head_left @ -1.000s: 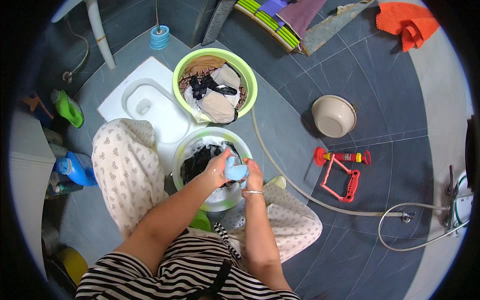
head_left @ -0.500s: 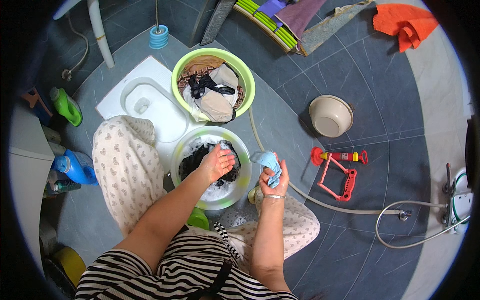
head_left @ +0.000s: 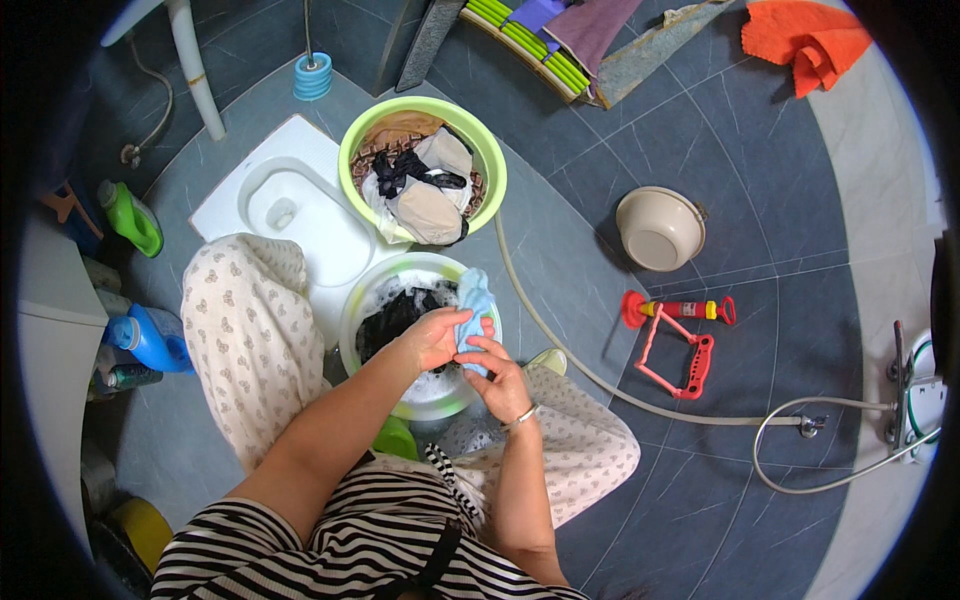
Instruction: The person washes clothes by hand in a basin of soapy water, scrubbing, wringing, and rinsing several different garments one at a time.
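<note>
Above a basin (head_left: 357, 290) of sudsy water, both my hands meet on a small light-blue cloth (head_left: 476, 296). My left hand (head_left: 435, 340) has hold of it from the left, its fingers partly covered by the fabric. From the right, my right hand (head_left: 500, 380) grips the lower part between bent fingers; a bracelet is on that wrist. The cloth hangs in folds and its exact kind cannot be made out. Below, dark wet clothes (head_left: 385, 322) lie among white foam in the basin.
Beyond the basin, a green tub (head_left: 497, 160) of laundry stands by a white squat toilet (head_left: 335, 250). Bottles, one a blue jug (head_left: 155, 338), line the left. A hose (head_left: 545, 322) crosses the floor; a beige bowl (head_left: 660, 232) and red plunger (head_left: 690, 310) are on the right.
My right hand has brought the blue cloth leftward over the basin. My left hand, empty before, now holds the cloth too.
</note>
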A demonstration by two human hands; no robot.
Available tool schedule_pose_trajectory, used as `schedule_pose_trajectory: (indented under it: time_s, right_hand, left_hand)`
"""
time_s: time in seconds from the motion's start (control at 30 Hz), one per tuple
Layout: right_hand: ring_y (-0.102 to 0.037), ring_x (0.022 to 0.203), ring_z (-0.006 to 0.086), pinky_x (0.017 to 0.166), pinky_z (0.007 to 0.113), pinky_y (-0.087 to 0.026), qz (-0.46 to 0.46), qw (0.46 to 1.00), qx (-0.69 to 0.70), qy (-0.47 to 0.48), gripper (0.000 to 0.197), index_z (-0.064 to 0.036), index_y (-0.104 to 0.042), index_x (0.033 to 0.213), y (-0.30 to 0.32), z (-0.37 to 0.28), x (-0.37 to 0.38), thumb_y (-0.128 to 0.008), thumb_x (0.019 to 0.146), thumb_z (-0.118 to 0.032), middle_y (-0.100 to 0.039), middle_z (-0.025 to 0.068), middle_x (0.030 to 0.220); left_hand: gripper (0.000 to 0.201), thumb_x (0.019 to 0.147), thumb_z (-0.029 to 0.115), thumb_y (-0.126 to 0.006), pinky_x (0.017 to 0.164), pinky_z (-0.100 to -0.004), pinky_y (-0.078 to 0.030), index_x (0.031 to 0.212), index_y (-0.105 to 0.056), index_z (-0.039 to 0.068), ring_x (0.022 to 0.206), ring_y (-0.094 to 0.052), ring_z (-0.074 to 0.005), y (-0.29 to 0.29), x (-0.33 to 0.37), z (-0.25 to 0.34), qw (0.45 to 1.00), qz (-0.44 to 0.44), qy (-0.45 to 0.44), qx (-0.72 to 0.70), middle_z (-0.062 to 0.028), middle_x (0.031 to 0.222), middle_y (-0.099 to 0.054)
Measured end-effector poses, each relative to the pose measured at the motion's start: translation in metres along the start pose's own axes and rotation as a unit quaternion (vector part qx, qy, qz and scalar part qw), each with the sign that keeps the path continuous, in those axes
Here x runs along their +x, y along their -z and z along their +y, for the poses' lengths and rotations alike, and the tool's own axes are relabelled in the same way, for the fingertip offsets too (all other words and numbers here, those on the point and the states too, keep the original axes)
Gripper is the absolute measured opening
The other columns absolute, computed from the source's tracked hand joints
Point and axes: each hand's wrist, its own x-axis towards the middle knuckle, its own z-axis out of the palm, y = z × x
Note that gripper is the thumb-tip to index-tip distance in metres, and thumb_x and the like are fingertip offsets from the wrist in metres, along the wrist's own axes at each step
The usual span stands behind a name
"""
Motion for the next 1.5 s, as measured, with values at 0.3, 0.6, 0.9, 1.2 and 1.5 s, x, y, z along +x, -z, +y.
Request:
schedule_pose_trajectory:
  time_s: [0.3, 0.6, 0.9, 1.2, 1.5]
  right_hand:
    - [-0.052, 0.095, 0.0159, 0.079, 0.026, -0.044, 0.136, 0.978, 0.125, -0.092, 0.066, -0.0061, -0.032, 0.129, -0.009, 0.023, -0.011, -0.056, 0.070, 0.013, -0.044, 0.0100, 0.116]
    - [-0.053, 0.093, 0.0143, 0.078, 0.024, -0.043, 0.130, 0.965, 0.206, -0.094, 0.060, -0.0005, -0.035, 0.126, -0.011, 0.020, -0.010, -0.055, 0.071, 0.011, -0.052, 0.0092, 0.107]
    - [-0.056, 0.079, 0.0124, 0.070, 0.025, -0.046, 0.186, 0.981, 0.008, -0.048, 0.035, 0.0044, -0.056, 0.103, -0.002, 0.011, 0.080, -0.056, 0.068, -0.001, -0.061, 0.0082, 0.090]
    - [-0.052, 0.100, 0.0183, 0.086, 0.028, -0.040, 0.237, 0.967, -0.035, 0.082, 0.044, -0.0018, -0.046, 0.120, 0.032, 0.017, 0.189, -0.059, 0.078, -0.010, -0.053, 0.0082, 0.113]
    - [-0.054, 0.098, 0.0262, 0.084, 0.033, -0.042, 0.036, 0.970, -0.163, -0.179, 0.035, -0.0105, -0.060, 0.107, -0.039, 0.229, 0.117, -0.065, 0.074, -0.021, -0.054, 0.0169, 0.112]
  left_hand:
    - [0.045, 0.082, 0.002, -0.044, 0.101, -0.0456, -0.030, 0.126, -0.033, -0.003, 0.117, -0.041, -0.0324, -0.006, -0.002, 0.004, 0.998, -0.023, -0.032, -0.043, -0.0208, 0.126, -0.042]
    - [0.042, 0.082, 0.006, -0.044, 0.099, -0.0453, -0.032, 0.123, -0.037, -0.002, 0.113, -0.045, -0.0309, -0.003, -0.003, 0.005, 0.998, -0.022, -0.050, -0.026, -0.0187, 0.119, -0.047]
    - [0.053, 0.091, 0.041, -0.037, 0.089, -0.0412, -0.040, 0.125, -0.034, 0.001, 0.106, -0.051, -0.0295, 0.034, 0.012, 0.001, 0.936, 0.350, 0.023, 0.022, -0.0182, 0.118, -0.050]
    - [0.046, 0.090, 0.032, -0.041, 0.078, -0.0331, -0.048, 0.126, -0.036, 0.003, 0.096, -0.058, -0.0252, 0.062, 0.012, 0.016, 0.937, 0.348, -0.034, 0.025, -0.0173, 0.116, -0.053]
    - [0.050, 0.090, 0.027, -0.042, 0.080, -0.0477, -0.047, 0.134, -0.025, 0.013, 0.109, -0.047, -0.0358, 0.090, 0.016, 0.001, 0.870, 0.488, 0.061, 0.040, -0.0173, 0.135, -0.028]
